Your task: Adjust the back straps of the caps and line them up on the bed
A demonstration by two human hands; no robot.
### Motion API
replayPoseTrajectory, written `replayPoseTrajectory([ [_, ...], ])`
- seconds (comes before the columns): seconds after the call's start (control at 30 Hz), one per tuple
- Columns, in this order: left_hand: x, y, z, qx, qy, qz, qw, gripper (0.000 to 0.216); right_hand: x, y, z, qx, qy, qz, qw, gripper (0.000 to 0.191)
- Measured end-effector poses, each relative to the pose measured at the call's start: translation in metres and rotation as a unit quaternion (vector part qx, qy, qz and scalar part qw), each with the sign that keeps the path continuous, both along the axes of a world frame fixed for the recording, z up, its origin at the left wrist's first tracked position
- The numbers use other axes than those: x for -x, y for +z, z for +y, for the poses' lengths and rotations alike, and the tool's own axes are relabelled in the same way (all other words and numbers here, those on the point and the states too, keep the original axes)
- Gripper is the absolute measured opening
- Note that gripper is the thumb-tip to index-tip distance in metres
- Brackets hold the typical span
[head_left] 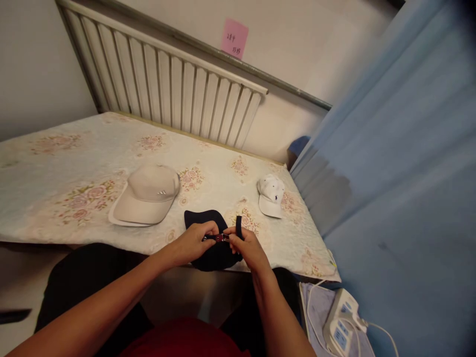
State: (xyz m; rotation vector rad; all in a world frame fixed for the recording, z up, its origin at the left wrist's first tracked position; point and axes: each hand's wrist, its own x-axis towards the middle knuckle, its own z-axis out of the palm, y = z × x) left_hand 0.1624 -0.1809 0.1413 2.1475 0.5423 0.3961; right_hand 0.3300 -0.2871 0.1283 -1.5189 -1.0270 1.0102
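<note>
Navy cap (208, 220) lies at the near edge of the table (55, 163), its back turned toward the person, and both hands are closed on its rear strap.

From the left: a beige cap (147, 196) rests flat on the floral cloth, brim toward the near left, and a small three-bar emblem can be made out on its crown; no lettering is legible there. Just right of it, the left hand (195, 243) is pinched shut on one side of the strap (212, 238), while the right hand (247, 248) is pinched on the other side, the loose strap end (238, 227) standing up above its fingers. Between them a small metal buckle (222, 237) is gripped.

As a judgement, the strap appears to be mid-adjustment: it is threaded through the buckle, but whether it is being tightened or loosened cannot be told. The other two caps lie untouched.

Further right, a white cap (271, 194) with a small dark emblem sits well apart. On the wall, a pink note (234, 38) bears handwritten marks too small to read.
</note>
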Motion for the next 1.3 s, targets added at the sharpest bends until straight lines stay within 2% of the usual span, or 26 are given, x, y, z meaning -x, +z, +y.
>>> replayPoseTrajectory([
  [0.1,0.0,-0.002,-0.002,0.006,-0.006,-0.02,1.0,0.005,0.002,-0.003,0.003,0.01,0.043,0.058,0.997,0.017],
  [0.3,0.0,-0.013,-0.009,-0.012,0.016,-0.064,0.998,0.013,0.01,-0.007,0.006,0.004,0.056,0.122,0.991,0.017],
  [0.47,0.003,-0.017,-0.017,-0.105,0.039,-0.063,0.992,0.007,0.015,-0.009,0.005,-0.005,0.029,0.132,0.991,0.019],
  [0.63,0.003,-0.027,-0.025,-0.193,0.085,-0.07,0.975,0.009,0.016,-0.01,0.005,-0.004,0.032,0.142,0.989,0.022],
  [0.73,0.003,-0.032,-0.027,-0.225,0.088,-0.091,0.966,0.009,0.016,-0.012,0.004,-0.004,0.045,0.154,0.987,0.024],
  [0.97,0.008,-0.035,-0.027,-0.263,0.035,-0.105,0.958,0.004,0.018,-0.016,0.003,-0.02,0.069,0.192,0.979,0.027],
  [1.1,0.008,-0.036,-0.029,-0.286,0.05,-0.116,0.95,0.005,0.021,-0.014,0.005,-0.02,0.073,0.197,0.978,0.027],
  [1.3,0.008,-0.038,-0.031,-0.265,0.058,-0.142,0.952,0.009,0.023,-0.004,0.004,-0.017,0.059,0.164,0.985,0.017],
])
